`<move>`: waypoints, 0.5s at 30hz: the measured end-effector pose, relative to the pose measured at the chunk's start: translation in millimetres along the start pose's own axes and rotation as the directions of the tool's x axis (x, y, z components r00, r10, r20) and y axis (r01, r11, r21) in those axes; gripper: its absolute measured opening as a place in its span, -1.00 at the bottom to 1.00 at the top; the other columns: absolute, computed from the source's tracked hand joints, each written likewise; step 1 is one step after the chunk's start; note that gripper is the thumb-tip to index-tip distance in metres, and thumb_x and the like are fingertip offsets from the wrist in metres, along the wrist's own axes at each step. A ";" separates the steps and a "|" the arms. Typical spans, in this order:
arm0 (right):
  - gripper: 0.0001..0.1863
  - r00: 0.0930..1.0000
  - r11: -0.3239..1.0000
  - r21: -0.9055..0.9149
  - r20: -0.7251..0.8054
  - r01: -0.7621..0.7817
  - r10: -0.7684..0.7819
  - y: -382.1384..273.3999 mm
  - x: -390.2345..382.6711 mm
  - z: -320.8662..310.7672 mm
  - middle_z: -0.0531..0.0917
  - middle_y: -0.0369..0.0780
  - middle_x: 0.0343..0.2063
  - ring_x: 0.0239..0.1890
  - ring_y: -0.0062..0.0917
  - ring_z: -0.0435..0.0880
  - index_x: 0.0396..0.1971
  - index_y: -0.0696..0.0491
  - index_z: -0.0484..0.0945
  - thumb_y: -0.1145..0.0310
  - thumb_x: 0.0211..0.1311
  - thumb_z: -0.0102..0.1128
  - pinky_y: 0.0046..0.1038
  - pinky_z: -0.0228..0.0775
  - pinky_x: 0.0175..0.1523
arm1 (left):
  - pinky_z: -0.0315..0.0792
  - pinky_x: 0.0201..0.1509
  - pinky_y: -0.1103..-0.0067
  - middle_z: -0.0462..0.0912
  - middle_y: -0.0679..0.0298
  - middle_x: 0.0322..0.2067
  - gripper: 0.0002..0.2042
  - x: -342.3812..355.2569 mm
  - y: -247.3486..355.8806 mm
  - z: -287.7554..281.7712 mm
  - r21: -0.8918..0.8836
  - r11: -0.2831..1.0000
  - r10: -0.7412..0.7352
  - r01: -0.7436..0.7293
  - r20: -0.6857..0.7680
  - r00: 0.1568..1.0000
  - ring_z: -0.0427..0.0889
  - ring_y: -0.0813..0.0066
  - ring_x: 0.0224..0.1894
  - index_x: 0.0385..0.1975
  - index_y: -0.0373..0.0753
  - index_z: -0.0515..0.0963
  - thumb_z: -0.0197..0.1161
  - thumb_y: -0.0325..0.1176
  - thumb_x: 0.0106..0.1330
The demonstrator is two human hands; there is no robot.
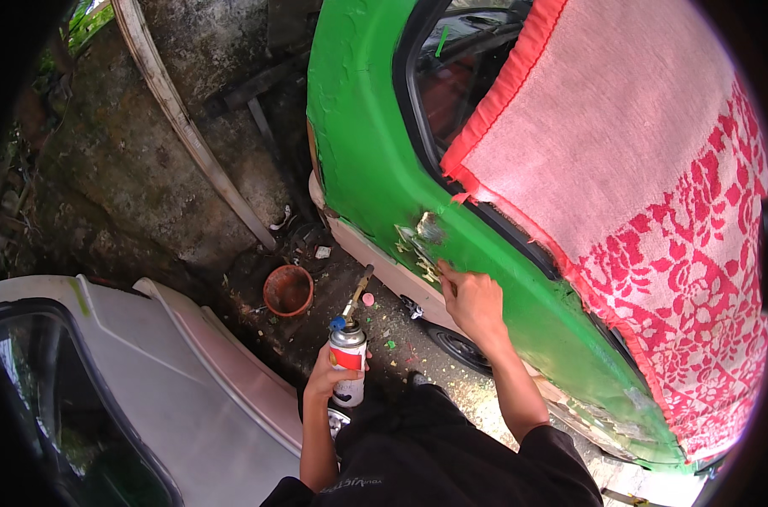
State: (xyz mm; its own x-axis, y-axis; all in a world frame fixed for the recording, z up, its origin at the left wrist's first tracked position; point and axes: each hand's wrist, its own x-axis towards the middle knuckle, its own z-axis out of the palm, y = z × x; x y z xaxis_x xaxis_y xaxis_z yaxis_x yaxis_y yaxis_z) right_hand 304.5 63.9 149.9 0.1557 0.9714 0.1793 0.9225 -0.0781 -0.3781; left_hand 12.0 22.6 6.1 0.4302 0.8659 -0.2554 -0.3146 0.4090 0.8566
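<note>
Logged from my remote post. Left hand grasping the torch canister, roughly upright, between the white car and the green panel; the canister blocks my sight of some fingers. Nozzle points away from the wearer; whether it is lit, I cannot tell. Right hand near the panel's lower edge, fingers bent, beside curled paint flakes and a scorched patch. Its fingertips are obscured; I cannot tell whether they grip anything. Wheel only partly visible. Patterned cloth covers part of the window.
</note>
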 end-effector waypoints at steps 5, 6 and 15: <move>-0.70 0.997 0.999 0.043 -0.066 0.032 -0.029 2.4 -6.5 2.3 0.74 -0.03 -0.41 -0.34 -0.13 0.74 0.02 -0.13 0.76 0.31 0.31 0.29 -0.12 0.60 -0.19 | 0.64 -0.07 0.39 0.72 0.10 -0.18 -0.31 -0.3 1.5 0.3 0.026 0.999 0.025 -0.025 -0.001 1.000 0.75 0.29 -0.25 0.05 -0.32 0.51 0.50 -0.60 -0.26; -0.69 0.999 1.000 0.023 -0.049 0.021 -0.020 2.7 -4.4 9.9 0.74 -0.03 -0.41 -0.34 -0.12 0.74 0.03 -0.13 0.76 0.31 0.30 0.29 -0.12 0.60 -0.18 | 0.64 -0.07 0.38 0.72 0.10 -0.18 -0.31 0.5 3.6 2.5 0.023 1.000 0.021 -0.021 0.004 1.000 0.74 0.29 -0.24 0.06 -0.32 0.51 0.50 -0.60 -0.27; -0.69 0.996 0.956 0.294 -0.085 0.012 0.014 21.5 -9.2 29.2 0.76 0.03 -0.31 -0.36 -0.21 0.73 0.06 -0.06 0.74 0.32 0.33 0.33 -0.26 0.58 -0.14 | 0.64 -0.07 0.38 0.72 0.10 -0.17 -0.30 -8.1 6.2 2.9 0.011 0.999 0.030 -0.030 -0.018 0.999 0.74 0.30 -0.23 0.06 -0.33 0.50 0.51 -0.59 -0.27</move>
State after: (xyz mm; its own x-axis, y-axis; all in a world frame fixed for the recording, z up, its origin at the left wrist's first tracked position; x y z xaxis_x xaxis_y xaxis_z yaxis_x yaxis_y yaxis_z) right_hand 312.5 59.8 113.7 0.1982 0.9476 0.2507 0.7795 0.0027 -0.6264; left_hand 9.0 17.3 14.9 0.4054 0.8828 -0.2373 -0.3178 0.3795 0.8689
